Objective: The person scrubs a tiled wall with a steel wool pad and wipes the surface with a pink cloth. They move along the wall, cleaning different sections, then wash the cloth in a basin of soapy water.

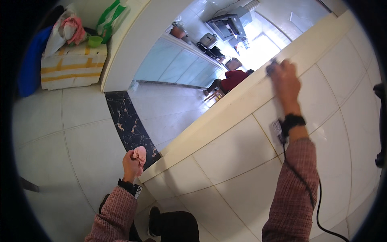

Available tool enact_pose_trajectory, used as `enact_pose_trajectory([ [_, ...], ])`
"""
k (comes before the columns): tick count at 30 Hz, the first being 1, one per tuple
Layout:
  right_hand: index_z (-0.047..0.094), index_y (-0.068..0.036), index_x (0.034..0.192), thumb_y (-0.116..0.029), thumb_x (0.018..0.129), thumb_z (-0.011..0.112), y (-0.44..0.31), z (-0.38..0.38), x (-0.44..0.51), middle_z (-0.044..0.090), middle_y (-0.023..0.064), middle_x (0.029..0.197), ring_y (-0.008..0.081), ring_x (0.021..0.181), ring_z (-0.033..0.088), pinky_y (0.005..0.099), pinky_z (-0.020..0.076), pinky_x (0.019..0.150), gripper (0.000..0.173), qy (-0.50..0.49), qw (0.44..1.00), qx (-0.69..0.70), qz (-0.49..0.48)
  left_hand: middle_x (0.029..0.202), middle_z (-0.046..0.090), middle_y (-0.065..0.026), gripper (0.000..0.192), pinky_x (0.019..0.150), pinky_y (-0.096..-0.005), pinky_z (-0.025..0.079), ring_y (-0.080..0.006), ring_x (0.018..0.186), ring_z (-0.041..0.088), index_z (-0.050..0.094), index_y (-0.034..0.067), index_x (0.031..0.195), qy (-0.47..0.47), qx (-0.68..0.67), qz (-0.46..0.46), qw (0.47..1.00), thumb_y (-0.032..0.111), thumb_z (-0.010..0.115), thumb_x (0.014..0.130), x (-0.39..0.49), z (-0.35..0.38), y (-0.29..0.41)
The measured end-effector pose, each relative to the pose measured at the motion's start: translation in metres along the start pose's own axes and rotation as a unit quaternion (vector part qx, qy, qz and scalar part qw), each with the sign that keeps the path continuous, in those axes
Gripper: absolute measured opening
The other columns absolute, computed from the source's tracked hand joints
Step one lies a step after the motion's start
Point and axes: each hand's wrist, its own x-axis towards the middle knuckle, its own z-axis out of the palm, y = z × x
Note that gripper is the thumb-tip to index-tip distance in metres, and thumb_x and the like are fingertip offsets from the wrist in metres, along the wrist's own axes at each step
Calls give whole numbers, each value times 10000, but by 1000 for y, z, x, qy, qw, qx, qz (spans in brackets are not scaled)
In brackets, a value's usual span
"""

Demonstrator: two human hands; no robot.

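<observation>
My left hand (130,166) grips a crumpled pink cloth (140,157), held over the dark marbled threshold strip near the foot of the doorway. My right hand (285,80) is raised along the cream door frame (211,124). Its fingers close around a small dark pad (272,68), blurred and partly covered, which appears pressed to the frame's face. Whether the pad is a scourer or a cloth, I cannot tell. White wall tiles (242,160) border the frame on the right. Both wrists wear black bands, and a cable trails from the right one.
Through the doorway, a person in a red top (234,80) sits on a wooden stool (217,96). Beyond are pale blue cabinets (175,63), a metal pot (208,40) and a range hood (226,27). A taped foam box (72,68) bearing a green bowl (95,41) stands left.
</observation>
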Motion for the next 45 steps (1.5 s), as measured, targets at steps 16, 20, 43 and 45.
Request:
enact_pose_trajectory([
  [16, 618, -130, 903, -98, 744, 657, -36, -65, -9, 529, 21, 946, 220, 905, 547, 355, 517, 656, 167, -41, 980, -13, 196, 929, 612, -40, 315, 692, -263, 495, -127, 815, 589, 574, 12, 1028, -82, -181, -14, 980, -103, 551, 736, -10, 27, 58],
  [20, 614, -136, 879, -86, 722, 671, -53, -51, -33, 511, 7, 930, 206, 914, 542, 349, 518, 652, 174, -104, 983, 66, 139, 830, 571, -3, 217, 626, -259, 495, -98, 763, 556, 562, 30, 942, -170, -211, -1, 963, -88, 583, 761, -15, 96, 132],
  [43, 592, -156, 931, -199, 775, 672, -38, -38, -65, 550, 26, 919, 238, 853, 572, 374, 480, 673, 181, 51, 928, 243, 278, 852, 550, -68, 466, 690, -335, 462, -269, 806, 542, 627, 104, 1087, -54, 66, 553, 829, 40, 728, 637, -3, 225, 274],
  [45, 592, -161, 925, -190, 767, 681, -44, -38, -68, 544, 19, 918, 231, 862, 570, 368, 483, 670, 184, 15, 923, 265, 279, 845, 560, -68, 433, 668, -337, 463, -265, 796, 548, 635, 88, 1072, -77, 44, 531, 843, 18, 706, 651, -9, 208, 249],
])
